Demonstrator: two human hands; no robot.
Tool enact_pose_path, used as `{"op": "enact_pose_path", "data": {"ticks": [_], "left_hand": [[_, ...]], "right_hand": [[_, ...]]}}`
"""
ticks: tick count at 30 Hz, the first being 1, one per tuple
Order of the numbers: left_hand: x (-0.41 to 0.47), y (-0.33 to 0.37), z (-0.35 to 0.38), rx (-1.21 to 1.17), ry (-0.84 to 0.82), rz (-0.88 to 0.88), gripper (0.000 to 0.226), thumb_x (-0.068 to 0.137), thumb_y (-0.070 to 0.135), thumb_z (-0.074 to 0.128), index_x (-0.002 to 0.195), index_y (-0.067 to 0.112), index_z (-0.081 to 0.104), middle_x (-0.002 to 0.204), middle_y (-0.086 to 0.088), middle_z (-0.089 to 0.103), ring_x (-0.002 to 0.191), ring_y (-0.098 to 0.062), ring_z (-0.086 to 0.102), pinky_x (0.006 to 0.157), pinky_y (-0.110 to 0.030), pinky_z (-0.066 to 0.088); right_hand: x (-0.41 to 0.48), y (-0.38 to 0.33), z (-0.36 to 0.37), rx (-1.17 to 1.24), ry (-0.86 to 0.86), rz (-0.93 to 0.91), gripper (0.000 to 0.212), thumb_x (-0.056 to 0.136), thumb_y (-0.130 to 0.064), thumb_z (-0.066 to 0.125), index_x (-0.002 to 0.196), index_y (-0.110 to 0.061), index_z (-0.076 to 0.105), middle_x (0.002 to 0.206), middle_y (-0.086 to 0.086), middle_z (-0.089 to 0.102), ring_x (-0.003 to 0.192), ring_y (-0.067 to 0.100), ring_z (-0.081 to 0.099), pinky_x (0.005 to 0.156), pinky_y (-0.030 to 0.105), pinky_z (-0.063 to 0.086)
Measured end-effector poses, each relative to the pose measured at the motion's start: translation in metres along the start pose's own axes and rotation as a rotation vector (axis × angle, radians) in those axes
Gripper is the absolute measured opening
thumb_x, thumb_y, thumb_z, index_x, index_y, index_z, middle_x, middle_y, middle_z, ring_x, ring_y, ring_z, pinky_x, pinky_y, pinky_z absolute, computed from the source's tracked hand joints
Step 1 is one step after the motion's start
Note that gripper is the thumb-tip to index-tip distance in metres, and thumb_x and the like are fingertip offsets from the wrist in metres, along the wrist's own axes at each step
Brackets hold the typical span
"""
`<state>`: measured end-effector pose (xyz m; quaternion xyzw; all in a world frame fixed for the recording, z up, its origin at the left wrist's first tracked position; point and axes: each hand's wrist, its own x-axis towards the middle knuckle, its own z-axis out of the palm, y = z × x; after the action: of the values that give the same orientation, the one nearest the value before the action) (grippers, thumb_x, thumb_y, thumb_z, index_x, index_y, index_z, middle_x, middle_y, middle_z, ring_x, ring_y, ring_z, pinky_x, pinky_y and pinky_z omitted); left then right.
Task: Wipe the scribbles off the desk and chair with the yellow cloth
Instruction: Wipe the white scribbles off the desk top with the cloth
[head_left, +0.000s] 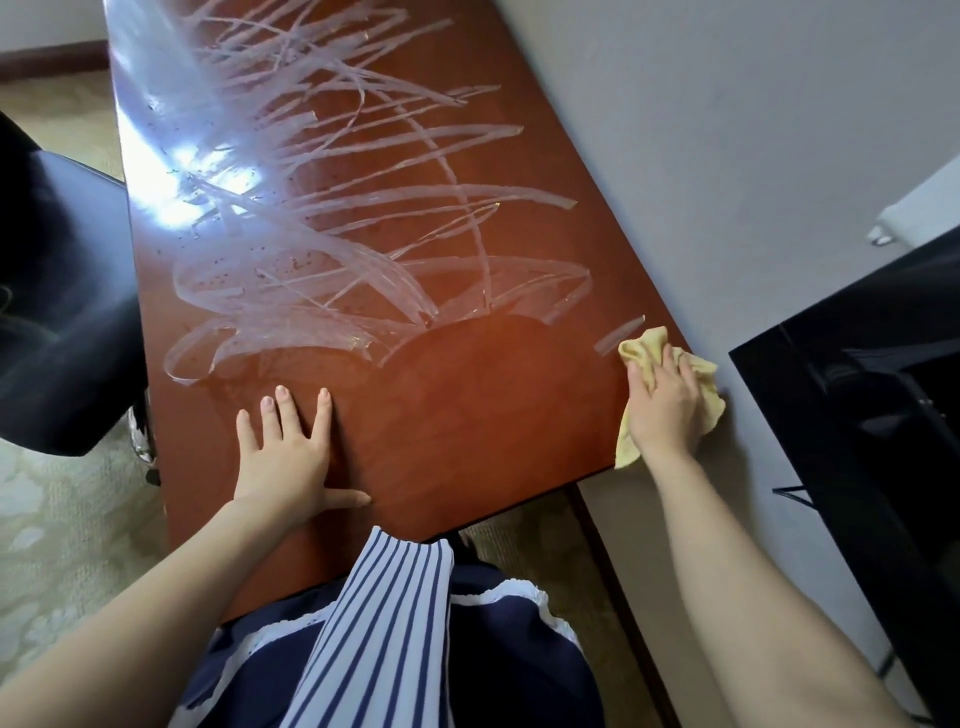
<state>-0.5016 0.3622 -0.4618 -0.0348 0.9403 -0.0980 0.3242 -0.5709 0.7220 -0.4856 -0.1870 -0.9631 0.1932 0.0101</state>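
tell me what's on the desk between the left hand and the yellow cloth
Nothing: in the head view the stretch of desk between the left hand and the yellow cloth is bare, wiped wood; the scribbles lie farther away.

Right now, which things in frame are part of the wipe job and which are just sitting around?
In the job:
- yellow cloth, under the right hand at the desk's wall-side edge
- scribbles, white, still covering the far part of the desk
- desk, near end wiped
- chair, black, left of the desk
- left hand, flat on the desk

Lying about:
- black TV, right
- white radiator
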Motion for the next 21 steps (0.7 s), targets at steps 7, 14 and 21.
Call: {"op": "enact_pose_path", "data": {"ticks": [7,14,21], "left_hand": [[0.0,0.0,-0.001,0.049,0.004,0.0,0.133,0.063,0.088,0.041,0.145,0.008,-0.026,0.152,-0.033,-0.009,0.144,-0.044,-0.002,0.114,-0.055,0.004],[0.0,-0.002,0.001,0.062,0.027,0.002,0.133,0.063,0.089,0.037,0.14,0.006,-0.031,0.152,-0.034,-0.008,0.143,-0.045,-0.001,0.114,-0.055,0.004],[0.001,-0.004,0.001,0.084,0.038,0.004,0.132,0.062,0.09,0.035,0.141,0.007,-0.03,0.152,-0.034,-0.006,0.143,-0.045,0.002,0.114,-0.054,0.006]], "right_hand": [[0.058,-0.039,0.003,-0.189,-0.184,0.038,0.051,0.102,-0.043,0.021,0.15,-0.027,0.024,0.159,0.007,0.01,0.146,0.029,0.003,0.117,0.044,0.004],[0.041,-0.068,0.021,-0.265,-0.229,-0.202,0.05,0.101,-0.046,0.025,0.149,-0.032,0.026,0.159,0.0,0.014,0.146,0.023,0.005,0.118,0.041,0.007],[-0.033,-0.062,0.04,-0.1,-0.131,-0.395,0.045,0.096,-0.045,0.039,0.135,-0.027,0.052,0.147,0.001,0.041,0.14,0.022,0.032,0.114,0.036,0.018]]}}
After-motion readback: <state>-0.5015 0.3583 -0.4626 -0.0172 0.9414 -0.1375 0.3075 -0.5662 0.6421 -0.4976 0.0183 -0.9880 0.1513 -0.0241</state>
